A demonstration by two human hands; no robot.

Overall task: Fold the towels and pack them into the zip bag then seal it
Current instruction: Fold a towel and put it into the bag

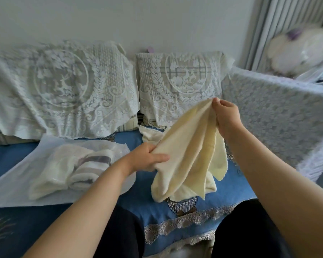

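Cream towel (186,153) gripped at top by right hand (227,116), bunched edge clutched by left hand (147,157), zip bag (22,175) with folded towels (69,164) laid on blue sofa cover (231,183)

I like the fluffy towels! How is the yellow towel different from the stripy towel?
The yellow towel is plain pale yellow; the stripy towel is white with grey-purple bands. The yellow towel hangs loose and unfolded, gripped by the left hand and pinched by the right hand; the stripy towel is folded or rolled up. The yellow towel is outside; the stripy towel lies inside the zip bag. Both look soft.
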